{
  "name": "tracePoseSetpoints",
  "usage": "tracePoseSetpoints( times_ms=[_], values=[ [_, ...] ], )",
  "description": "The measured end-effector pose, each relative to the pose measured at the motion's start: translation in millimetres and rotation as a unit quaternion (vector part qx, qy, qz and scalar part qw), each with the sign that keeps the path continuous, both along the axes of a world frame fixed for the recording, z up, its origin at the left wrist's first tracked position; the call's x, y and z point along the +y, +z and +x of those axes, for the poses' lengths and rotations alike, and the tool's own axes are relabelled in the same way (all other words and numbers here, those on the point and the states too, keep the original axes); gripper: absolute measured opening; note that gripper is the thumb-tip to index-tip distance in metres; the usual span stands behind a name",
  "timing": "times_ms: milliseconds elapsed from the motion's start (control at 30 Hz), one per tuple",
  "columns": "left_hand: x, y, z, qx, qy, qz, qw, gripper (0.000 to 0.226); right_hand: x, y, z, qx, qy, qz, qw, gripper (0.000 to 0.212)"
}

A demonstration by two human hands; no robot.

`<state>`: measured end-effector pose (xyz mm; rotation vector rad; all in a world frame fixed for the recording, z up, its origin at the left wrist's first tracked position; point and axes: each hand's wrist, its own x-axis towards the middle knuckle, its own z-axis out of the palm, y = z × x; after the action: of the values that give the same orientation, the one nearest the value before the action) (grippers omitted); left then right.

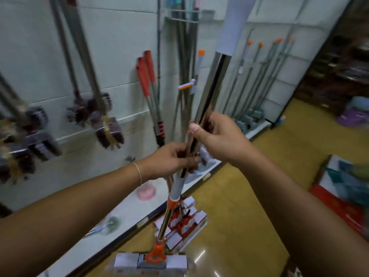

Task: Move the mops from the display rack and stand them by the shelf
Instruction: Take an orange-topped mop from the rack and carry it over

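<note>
I hold a mop by its shiny metal handle (214, 82), which runs up to a white grip at the top. My right hand (217, 136) grips the handle higher up and my left hand (175, 158) grips it just below. The mop's white sponge head (150, 261) with an orange bracket hangs low, near the floor. Behind it, several more sponge mops (183, 222) with orange fittings stand against the low white shelf edge (127, 226). Further mops (251, 80) with orange tips lean on the wall at the right.
Brushes with dark bristles (107, 126) hang on the white wall panel at the left. Red-handled poles (147, 80) lean at the middle. A red and white box (343, 194) lies on the yellow floor at the right. Dark shelving (339, 72) stands at the far right.
</note>
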<state>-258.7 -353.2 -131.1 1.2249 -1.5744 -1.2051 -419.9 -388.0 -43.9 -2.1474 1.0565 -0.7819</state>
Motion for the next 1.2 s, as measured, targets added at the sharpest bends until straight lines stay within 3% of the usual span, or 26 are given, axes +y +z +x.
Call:
tracePoseSetpoints(
  times_ms=[333, 567, 633, 733, 967, 1200],
  values=[
    [-126.2, 42.7, -183.8, -0.045, -0.132, -0.068, 0.988, 0.029, -82.1, 34.3, -180.1, -0.082, -0.127, -0.006, 0.988, 0.040],
    [-207.6, 67.1, -292.9, -0.043, -0.179, -0.107, 0.977, 0.022, -132.3, 54.9, -275.6, -0.155, -0.197, -0.057, 0.966, 0.022],
    [-228.8, 72.3, -317.7, -0.043, -0.191, -0.120, 0.973, 0.031, -146.8, 59.1, -295.8, -0.165, -0.212, -0.070, 0.961, 0.021],
    [-263.6, 78.9, -354.8, -0.047, -0.212, -0.124, 0.968, 0.043, -171.8, 62.5, -326.9, -0.171, -0.240, -0.087, 0.952, 0.017],
    [-359.6, 70.0, -430.9, -0.054, -0.257, -0.132, 0.956, 0.023, -247.5, 55.9, -392.7, -0.146, -0.305, -0.112, 0.934, 0.009],
    [-468.3, 63.9, -491.0, -0.088, -0.311, -0.142, 0.936, 0.024, -350.8, 43.6, -444.0, -0.145, -0.366, -0.113, 0.912, 0.011]
  ],
)
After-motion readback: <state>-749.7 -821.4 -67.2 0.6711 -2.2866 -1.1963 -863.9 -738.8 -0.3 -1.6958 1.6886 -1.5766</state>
